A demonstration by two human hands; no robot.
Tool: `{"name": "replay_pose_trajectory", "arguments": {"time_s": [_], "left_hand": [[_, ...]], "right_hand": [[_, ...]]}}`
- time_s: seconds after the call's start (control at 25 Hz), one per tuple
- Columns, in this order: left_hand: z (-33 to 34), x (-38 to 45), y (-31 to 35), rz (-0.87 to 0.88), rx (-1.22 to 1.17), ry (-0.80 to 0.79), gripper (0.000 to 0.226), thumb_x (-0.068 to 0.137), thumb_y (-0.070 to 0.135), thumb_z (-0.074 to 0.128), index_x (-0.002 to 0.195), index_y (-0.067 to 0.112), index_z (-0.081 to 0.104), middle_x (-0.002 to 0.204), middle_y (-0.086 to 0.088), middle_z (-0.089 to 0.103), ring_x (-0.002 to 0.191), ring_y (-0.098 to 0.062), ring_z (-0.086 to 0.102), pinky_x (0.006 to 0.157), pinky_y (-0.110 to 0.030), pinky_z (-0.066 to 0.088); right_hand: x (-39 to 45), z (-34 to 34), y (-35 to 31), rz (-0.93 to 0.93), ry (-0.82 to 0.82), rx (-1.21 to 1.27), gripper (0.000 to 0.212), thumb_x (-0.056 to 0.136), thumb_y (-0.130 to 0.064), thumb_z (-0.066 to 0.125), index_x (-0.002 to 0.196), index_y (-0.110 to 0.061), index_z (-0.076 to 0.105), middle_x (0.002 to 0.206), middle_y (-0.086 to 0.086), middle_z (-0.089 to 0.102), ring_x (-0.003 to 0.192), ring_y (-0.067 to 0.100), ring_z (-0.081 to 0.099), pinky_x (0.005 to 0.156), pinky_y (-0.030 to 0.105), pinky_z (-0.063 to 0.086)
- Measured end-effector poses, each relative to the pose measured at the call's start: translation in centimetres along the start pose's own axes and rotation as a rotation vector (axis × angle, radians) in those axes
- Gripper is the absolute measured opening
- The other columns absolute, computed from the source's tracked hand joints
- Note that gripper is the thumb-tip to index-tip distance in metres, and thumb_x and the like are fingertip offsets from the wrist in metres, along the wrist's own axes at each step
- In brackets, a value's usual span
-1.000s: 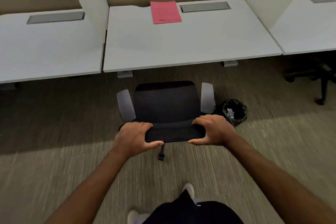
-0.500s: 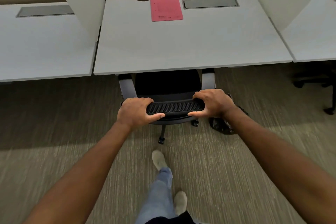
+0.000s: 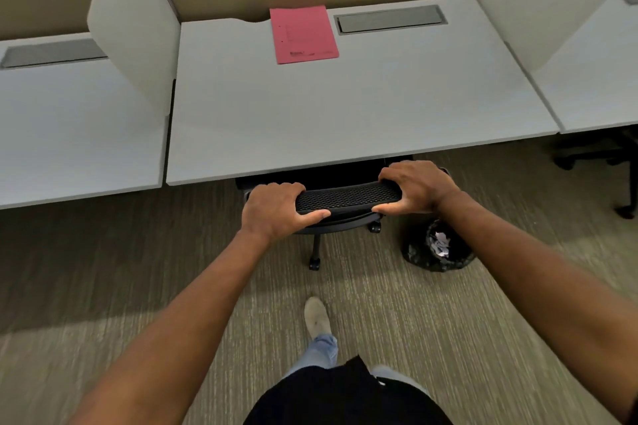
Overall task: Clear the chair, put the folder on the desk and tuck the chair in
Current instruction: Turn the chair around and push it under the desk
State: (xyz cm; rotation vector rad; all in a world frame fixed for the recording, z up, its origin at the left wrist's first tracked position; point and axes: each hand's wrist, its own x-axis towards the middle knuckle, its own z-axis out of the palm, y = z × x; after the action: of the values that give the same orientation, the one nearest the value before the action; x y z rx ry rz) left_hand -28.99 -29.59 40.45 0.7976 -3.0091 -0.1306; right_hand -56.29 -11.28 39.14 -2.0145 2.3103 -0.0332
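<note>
The top edge of the chair (image 3: 347, 197) backrest is gripped at both ends: the left hand (image 3: 276, 210) is closed around its left end, fingers curled over the far side and thumb laid along the near side, and the right hand (image 3: 416, 187) is closed around its right end in the same way. Between the two hands the black mesh of the backrest is seen. Just beyond the hands the seat is hidden under the front edge of the desk (image 3: 345, 114), so that only the backrest, part of the base and two casters below the hands are left in sight. The pink folder (image 3: 303, 34) is laid flat on the desk, well beyond the hands and roughly midway between them, close to the back panel. A lined waste bin (image 3: 436, 248) is seen on the carpet, just below the right wrist.
</note>
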Motion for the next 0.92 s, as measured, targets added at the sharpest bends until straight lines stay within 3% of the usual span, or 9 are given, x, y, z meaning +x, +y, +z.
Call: {"name": "replay_pose_trajectory", "arguments": {"time_s": [0.28,0.92], "left_hand": [[0.5,6.5,-1.4,-0.004,-0.05,0.006,0.083,0.072,0.1,0.025,0.089,0.03,0.068,0.07,0.012,0.066,0.066,-0.011,0.062,0.065,-0.034,0.055],[1.1,9.1,-0.6,-0.014,-0.051,-0.045,0.077,0.072,0.098,0.029,0.095,0.035,0.066,0.076,0.015,0.065,0.067,-0.008,0.06,0.061,-0.03,0.048]], "right_hand": [[4.2,0.7,4.2,0.036,0.03,0.026,0.085,0.074,-0.097,0.031,0.108,-0.026,0.062,0.094,-0.006,0.066,0.082,0.018,0.059,0.07,0.034,0.049],[5.0,0.4,6.8,-0.006,-0.009,0.092,0.083,0.075,-0.097,0.031,0.103,-0.025,0.062,0.09,-0.006,0.066,0.079,0.017,0.059,0.07,0.035,0.051]]}}
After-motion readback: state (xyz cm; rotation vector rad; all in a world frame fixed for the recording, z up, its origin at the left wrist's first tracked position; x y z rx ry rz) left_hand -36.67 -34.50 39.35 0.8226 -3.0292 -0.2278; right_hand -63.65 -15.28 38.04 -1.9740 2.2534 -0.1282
